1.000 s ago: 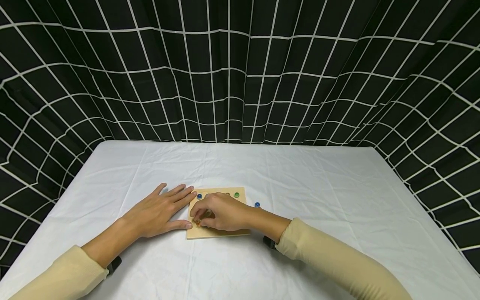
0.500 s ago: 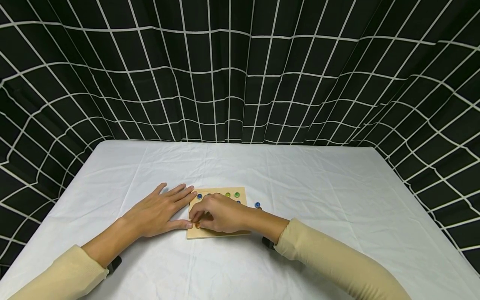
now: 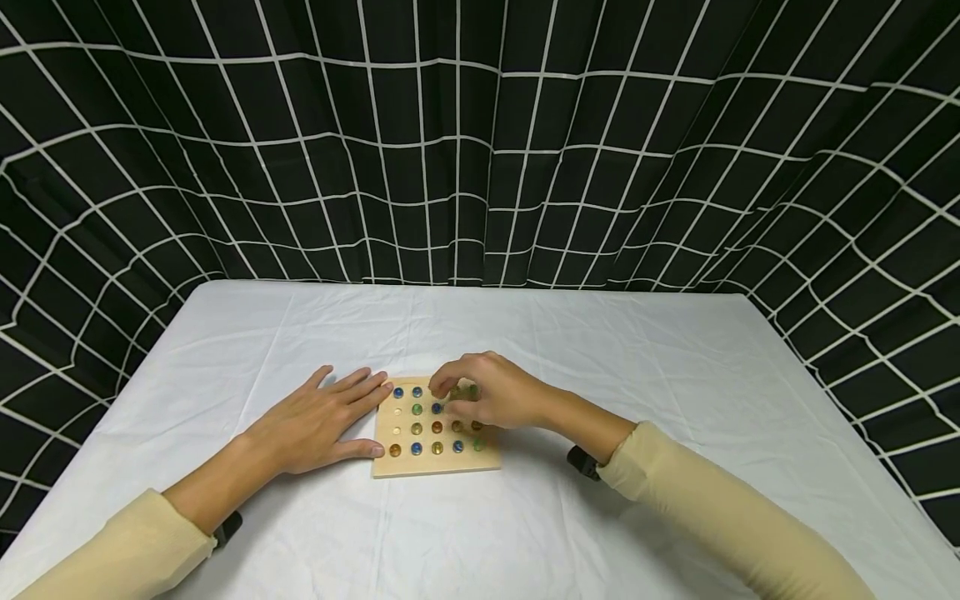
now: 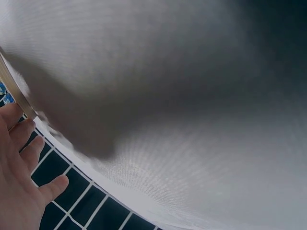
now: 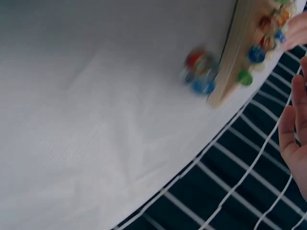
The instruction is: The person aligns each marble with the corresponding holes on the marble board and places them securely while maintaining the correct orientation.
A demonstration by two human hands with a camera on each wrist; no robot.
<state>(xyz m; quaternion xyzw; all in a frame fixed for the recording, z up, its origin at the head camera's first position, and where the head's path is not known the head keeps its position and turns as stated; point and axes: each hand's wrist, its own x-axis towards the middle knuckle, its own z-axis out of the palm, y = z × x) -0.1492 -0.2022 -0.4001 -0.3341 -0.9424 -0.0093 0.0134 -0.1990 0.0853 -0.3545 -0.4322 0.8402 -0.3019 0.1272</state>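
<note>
A thin wooden board (image 3: 435,469) lies on the table, with rows of coloured glass marbles seated in its holes. At its near left corner sits an orange marble (image 3: 395,450); the two holes above that marble show no marble. My left hand (image 3: 318,425) lies spread at the board's left edge, fingertips and thumb right at the wood. Above the board's far right part is my right hand (image 3: 498,393), fingers loosely bent with nothing seen between them, hiding some marbles. Loose marbles (image 5: 199,72), red and blue among them, lie just off the board's right edge in the right wrist view.
A white cloth (image 3: 637,358) with light creases covers the table. Black curtains with a white grid (image 3: 480,167) hang behind it and on both sides.
My right hand has let go of the orange marble at the near left corner and moved right and away, uncovering most of the board. The left hand has stayed in place.
</note>
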